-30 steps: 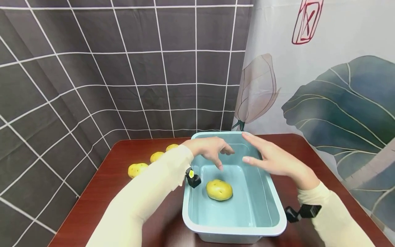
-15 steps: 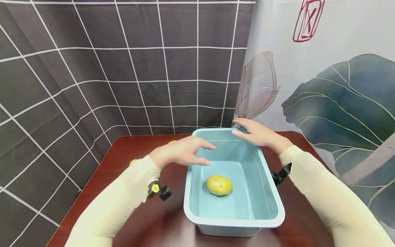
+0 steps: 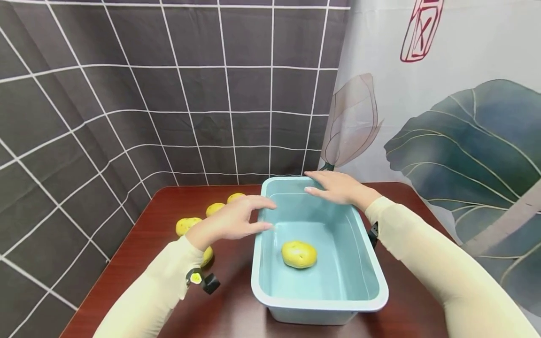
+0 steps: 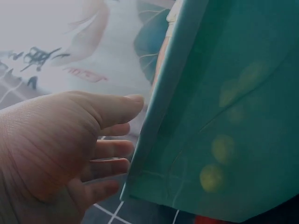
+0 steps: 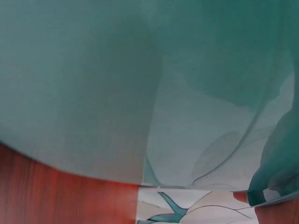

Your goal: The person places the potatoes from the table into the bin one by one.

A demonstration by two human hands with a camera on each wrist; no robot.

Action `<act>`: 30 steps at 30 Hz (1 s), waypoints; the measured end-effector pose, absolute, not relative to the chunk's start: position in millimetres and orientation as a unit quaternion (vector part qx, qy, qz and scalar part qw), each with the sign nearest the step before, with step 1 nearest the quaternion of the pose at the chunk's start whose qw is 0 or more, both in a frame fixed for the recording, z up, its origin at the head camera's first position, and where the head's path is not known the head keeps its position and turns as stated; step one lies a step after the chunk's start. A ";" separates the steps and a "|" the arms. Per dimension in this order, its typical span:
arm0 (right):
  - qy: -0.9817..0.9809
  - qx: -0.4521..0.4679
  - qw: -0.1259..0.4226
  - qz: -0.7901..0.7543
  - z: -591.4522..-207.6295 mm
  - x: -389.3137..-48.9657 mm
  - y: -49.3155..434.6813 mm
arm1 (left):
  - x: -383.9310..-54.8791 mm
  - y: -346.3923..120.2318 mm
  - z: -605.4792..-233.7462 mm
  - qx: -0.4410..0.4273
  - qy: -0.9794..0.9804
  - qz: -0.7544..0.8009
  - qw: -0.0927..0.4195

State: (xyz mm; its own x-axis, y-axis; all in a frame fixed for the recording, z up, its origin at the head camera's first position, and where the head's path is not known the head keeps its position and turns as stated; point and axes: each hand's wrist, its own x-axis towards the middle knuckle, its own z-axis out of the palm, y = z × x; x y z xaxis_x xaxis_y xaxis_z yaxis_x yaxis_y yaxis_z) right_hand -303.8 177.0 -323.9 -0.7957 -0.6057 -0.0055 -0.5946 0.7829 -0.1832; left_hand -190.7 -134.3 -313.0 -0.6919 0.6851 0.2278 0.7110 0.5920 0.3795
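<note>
A light blue plastic tub (image 3: 320, 305) stands on the table with one yellow potato (image 3: 299, 254) on its floor. My left hand (image 3: 234, 219) is beside the tub's left rim, its fingers and thumb held apart and pointing at the rim. In the left wrist view, the left hand (image 4: 70, 144) has its fingertips right by the rim's edge; contact is hard to tell. Over the far right corner of the tub lies my right hand (image 3: 338, 188), fingers extended along the rim and thumb above the inside. In the right wrist view the tub's wall (image 5: 93, 93) hides nearly all of that hand.
Several more potatoes (image 3: 186, 226) lie on the dark red table (image 3: 169, 202) left of the tub, partly behind my left arm. Behind the table hang a dark grid-patterned curtain (image 3: 194, 89) and a white cloth with painted leaves (image 3: 465, 131).
My left hand has moved left from above the tub to outside its left rim, uncovering more potatoes. My right hand has moved left and down to the far right corner. The potato stays in place.
</note>
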 end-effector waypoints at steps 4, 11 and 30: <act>0.942 -0.326 0.032 -0.074 -326.9 -305.5 168.2 | -179.8 -154.8 -323.0 -0.353 -0.888 -0.285 0.082; 0.942 -0.326 0.039 -0.071 -327.2 -303.9 167.4 | -139.8 -193.1 -352.4 -0.225 -0.894 -0.359 0.149; 0.948 -0.310 0.038 -0.063 -327.4 -305.4 177.1 | -162.2 -264.0 -396.1 -0.138 -0.926 -0.336 0.104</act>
